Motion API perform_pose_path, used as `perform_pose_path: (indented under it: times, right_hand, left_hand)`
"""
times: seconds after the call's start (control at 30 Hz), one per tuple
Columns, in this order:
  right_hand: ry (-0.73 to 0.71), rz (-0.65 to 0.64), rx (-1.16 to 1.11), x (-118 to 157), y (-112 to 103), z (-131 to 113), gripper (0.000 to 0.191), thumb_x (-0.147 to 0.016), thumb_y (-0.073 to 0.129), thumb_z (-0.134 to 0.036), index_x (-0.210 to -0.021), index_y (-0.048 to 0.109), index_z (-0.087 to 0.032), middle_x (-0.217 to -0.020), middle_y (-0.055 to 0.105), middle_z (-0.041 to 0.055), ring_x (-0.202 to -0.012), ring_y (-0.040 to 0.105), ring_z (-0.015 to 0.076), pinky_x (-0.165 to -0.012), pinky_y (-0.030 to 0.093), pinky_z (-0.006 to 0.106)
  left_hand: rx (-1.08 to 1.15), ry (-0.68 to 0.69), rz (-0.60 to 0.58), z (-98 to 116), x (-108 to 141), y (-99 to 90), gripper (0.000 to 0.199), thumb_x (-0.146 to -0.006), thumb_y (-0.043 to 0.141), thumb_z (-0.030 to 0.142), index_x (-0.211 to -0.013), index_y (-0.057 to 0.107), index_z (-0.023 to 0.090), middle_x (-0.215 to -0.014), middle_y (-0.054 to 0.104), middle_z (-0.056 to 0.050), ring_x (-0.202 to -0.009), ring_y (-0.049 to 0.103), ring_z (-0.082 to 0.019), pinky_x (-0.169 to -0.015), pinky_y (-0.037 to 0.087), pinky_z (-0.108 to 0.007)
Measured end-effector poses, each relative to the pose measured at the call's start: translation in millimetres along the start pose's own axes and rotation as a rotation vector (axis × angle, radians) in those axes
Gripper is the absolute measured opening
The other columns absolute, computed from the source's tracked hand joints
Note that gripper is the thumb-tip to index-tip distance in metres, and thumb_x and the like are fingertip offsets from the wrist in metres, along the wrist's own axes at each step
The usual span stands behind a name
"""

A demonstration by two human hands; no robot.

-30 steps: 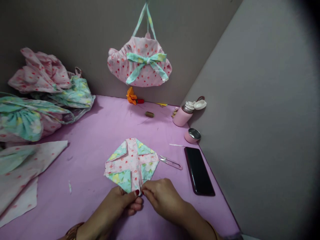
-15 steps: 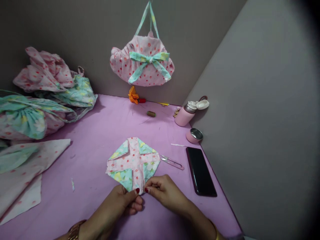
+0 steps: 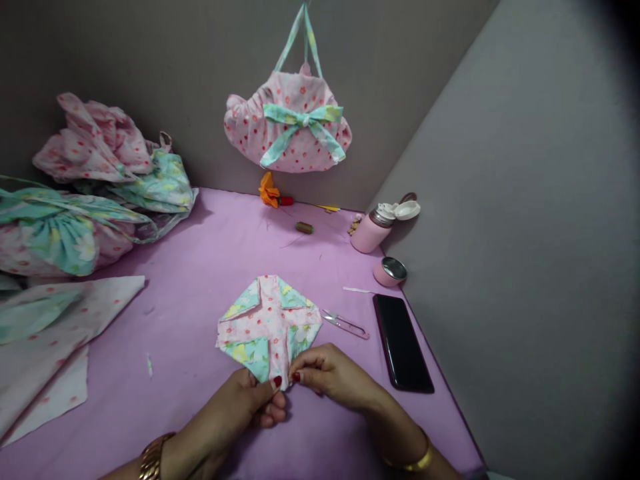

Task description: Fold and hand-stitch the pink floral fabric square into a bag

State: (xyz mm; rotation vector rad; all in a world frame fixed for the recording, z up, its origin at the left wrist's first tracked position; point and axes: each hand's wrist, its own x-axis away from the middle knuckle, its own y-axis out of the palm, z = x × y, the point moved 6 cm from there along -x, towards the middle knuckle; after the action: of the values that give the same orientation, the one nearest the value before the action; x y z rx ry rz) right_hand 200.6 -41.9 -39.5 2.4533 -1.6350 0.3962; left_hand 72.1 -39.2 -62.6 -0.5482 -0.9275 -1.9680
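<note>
A pink dotted fabric piece (image 3: 273, 320) with mint floral triangles folded over its corners lies flat on the table in front of me. My left hand (image 3: 257, 400) is closed on its near corner, thumb on top and fingers curled underneath. At the right side of that same corner, my right hand (image 3: 333, 375) pinches the edge between thumb and forefinger. Whether a needle is between those fingertips I cannot tell. Just right of the fabric lies a pair of thread snips (image 3: 346, 325), touched by neither hand.
A black phone (image 3: 403, 343) lies at the right, below a pink bottle (image 3: 371, 230) and its cup (image 3: 390, 271). A thread spool (image 3: 305, 228) lies farther back. Bundled cloth bags (image 3: 95, 193) and loose fabric (image 3: 65, 333) occupy the left. A bow-trimmed bag (image 3: 290, 123) hangs behind.
The whole view has shifted slightly, so things sit a little farther right. Both hands keep their hold at the fabric's near corner, with hardly any movement.
</note>
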Motion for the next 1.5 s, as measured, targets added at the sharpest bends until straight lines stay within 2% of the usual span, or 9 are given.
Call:
perform_pose_path:
  times: [0.23,0.43,0.63,0.77,0.9,1.23,1.37,1.43,1.5]
  right_hand:
    - [0.019,-0.039,0.007,-0.2,0.0,-1.5,0.014,-0.082,0.053,-0.022,-0.083,0.066,-0.016,-0.054,0.042,-0.0063,-0.045,0.032,0.0053,-0.041,0.024,0.017]
    - [0.028,0.006,0.093,1.2,5.6,-6.8,0.011,-0.083,0.05,-0.02,-0.079,0.059,-0.016,-0.055,0.041,-0.0064,-0.047,0.034,0.0062,-0.043,0.026,0.017]
    - [-0.102,0.19,0.44,11.4,23.0,-19.8,0.012,-0.088,0.037,-0.014,-0.096,0.045,-0.018,-0.068,0.053,-0.0022,-0.058,0.047,0.0102,-0.055,0.036,0.02]
    - [-0.076,0.326,0.729,15.0,29.8,-24.8,0.023,-0.089,0.038,-0.02,-0.111,0.041,-0.019,-0.073,0.057,0.0015,-0.061,0.052,0.0141,-0.056,0.038,0.023]
    - [-0.116,0.395,0.934,15.8,34.8,-34.9,0.016,-0.086,0.043,-0.021,-0.094,0.056,-0.019,-0.081,0.055,0.0048,-0.07,0.055,0.0168,-0.06,0.039,0.025]
    - [-0.234,0.414,0.69,12.3,35.2,-31.9,0.021,-0.085,0.044,-0.015,-0.077,0.062,-0.02,-0.073,0.049,0.0005,-0.065,0.052,0.0121,-0.059,0.04,0.022]
    - [-0.414,0.52,0.636,20.0,40.6,-39.9,0.021,-0.087,0.04,-0.018,-0.076,0.058,-0.018,-0.077,0.048,0.0039,-0.07,0.053,0.0154,-0.062,0.042,0.026]
    - [-0.471,0.6,0.439,25.3,37.2,-43.6,0.019,-0.088,0.039,-0.022,-0.078,0.054,-0.018,-0.081,0.051,0.0049,-0.066,0.055,0.0144,-0.059,0.043,0.026]
    - [-0.422,0.668,0.107,27.6,25.7,-40.8,0.015,-0.09,0.039,-0.028,-0.082,0.048,-0.02,-0.078,0.055,0.0033,-0.053,0.054,0.011,-0.049,0.041,0.023]
  left_hand:
    - [-0.005,-0.004,-0.02,1.1,3.4,0.9,0.023,-0.069,0.069,0.033,-0.066,0.063,0.012,-0.055,0.064,-0.001,-0.048,0.059,-0.008,-0.046,0.041,-0.015]
    - [-0.014,0.023,-0.026,3.1,4.1,1.2,0.024,-0.069,0.069,0.034,-0.064,0.063,0.011,-0.056,0.063,-0.001,-0.048,0.058,-0.008,-0.046,0.041,-0.016]
    - [0.033,0.03,-0.031,7.0,7.9,4.2,0.021,-0.068,0.07,0.03,-0.062,0.063,0.011,-0.055,0.063,0.0,-0.048,0.057,-0.007,-0.047,0.04,-0.015]
    - [0.06,0.029,-0.023,7.4,8.2,3.9,0.02,-0.067,0.07,0.028,-0.062,0.064,0.011,-0.056,0.063,-0.001,-0.048,0.056,-0.007,-0.047,0.04,-0.015]
    - [0.061,0.042,-0.022,6.3,7.7,2.5,0.02,-0.067,0.07,0.028,-0.059,0.063,0.01,-0.054,0.062,-0.001,-0.048,0.056,-0.007,-0.047,0.04,-0.016]
    - [-0.001,0.09,-0.006,5.3,8.5,1.9,0.019,-0.066,0.068,0.026,-0.057,0.061,0.011,-0.055,0.061,-0.002,-0.049,0.056,-0.01,-0.049,0.039,-0.02]
    - [-0.006,0.097,-0.029,4.2,8.7,3.0,0.021,-0.067,0.067,0.027,-0.058,0.06,0.01,-0.054,0.061,-0.003,-0.048,0.055,-0.009,-0.049,0.038,-0.02]
    - [-0.003,0.099,-0.036,3.5,9.0,2.7,0.02,-0.068,0.066,0.028,-0.062,0.06,0.01,-0.054,0.061,-0.003,-0.047,0.055,-0.009,-0.048,0.038,-0.02]
    - [0.001,0.095,-0.02,2.5,9.3,1.0,0.019,-0.069,0.066,0.028,-0.067,0.06,0.01,-0.057,0.062,-0.003,-0.048,0.056,-0.01,-0.048,0.039,-0.02]
